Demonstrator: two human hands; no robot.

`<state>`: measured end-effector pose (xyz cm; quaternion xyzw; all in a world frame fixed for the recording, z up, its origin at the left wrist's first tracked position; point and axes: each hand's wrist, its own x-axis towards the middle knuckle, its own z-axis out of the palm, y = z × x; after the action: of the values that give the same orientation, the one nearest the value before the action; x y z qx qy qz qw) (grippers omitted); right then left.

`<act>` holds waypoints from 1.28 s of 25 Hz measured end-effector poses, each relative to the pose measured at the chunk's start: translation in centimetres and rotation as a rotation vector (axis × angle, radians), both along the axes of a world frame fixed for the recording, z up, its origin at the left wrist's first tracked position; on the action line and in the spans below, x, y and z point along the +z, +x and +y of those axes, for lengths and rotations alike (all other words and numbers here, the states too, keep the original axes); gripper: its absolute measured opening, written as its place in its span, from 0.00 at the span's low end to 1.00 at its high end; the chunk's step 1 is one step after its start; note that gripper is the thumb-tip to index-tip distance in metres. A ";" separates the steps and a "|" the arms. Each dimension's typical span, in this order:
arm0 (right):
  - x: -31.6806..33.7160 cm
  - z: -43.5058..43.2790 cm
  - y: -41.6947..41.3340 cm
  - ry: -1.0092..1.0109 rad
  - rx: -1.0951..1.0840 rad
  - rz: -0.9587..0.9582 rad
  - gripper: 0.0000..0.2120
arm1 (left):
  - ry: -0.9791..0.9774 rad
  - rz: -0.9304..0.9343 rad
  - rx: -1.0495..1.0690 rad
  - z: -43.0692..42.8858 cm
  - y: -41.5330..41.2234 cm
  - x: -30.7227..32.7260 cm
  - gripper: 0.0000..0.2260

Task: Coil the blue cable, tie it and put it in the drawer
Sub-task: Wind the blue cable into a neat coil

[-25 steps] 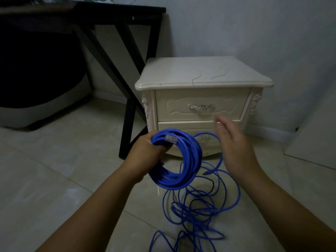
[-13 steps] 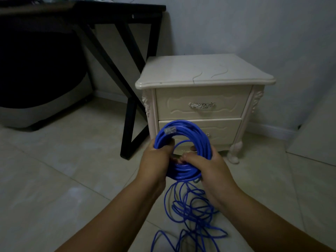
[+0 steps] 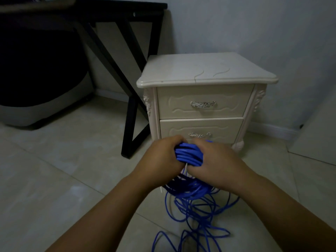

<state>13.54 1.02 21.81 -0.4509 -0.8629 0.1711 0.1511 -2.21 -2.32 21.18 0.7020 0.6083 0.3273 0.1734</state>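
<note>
The blue cable (image 3: pixel 188 154) is partly wound into a thick coil that I hold low, in front of the nightstand. My left hand (image 3: pixel 161 157) grips the coil's left side and my right hand (image 3: pixel 216 160) grips its right side, the two almost touching. The far part of the coil is hidden by my fingers. Loose loops of the same cable hang from the coil and lie tangled on the floor below my wrists. The cream nightstand (image 3: pixel 205 70) has two drawers; the upper drawer (image 3: pixel 181 110) and the lower drawer (image 3: pixel 174 128) are both closed.
A black desk frame (image 3: pixel 131 110) stands left of the nightstand. Under the desk sits a dark and grey object (image 3: pixel 41 99). A pale panel (image 3: pixel 320 135) leans at the right edge. The floor is light tile.
My right hand came in from the open air and took hold of the coil. Both hands then lowered it and tipped it flatter; its plug end is out of sight now.
</note>
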 end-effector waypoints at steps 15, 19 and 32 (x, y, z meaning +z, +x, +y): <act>-1.2 -1.7 -0.7 -0.511 -0.156 0.581 0.08 | -0.138 -0.730 0.387 0.6 -1.6 0.2 0.03; -1.8 -1.8 -1.6 -0.385 -0.270 0.670 0.07 | -0.113 -0.881 0.468 0.6 -0.5 -0.3 0.02; -1.2 -0.3 -0.9 -0.264 0.006 0.244 0.12 | -0.245 -0.085 -0.097 0.4 -1.4 0.5 0.20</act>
<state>12.63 0.68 20.64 -0.4400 -0.8096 0.3367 0.1937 -3.60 -1.90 21.70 0.6894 0.6013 0.2712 0.2993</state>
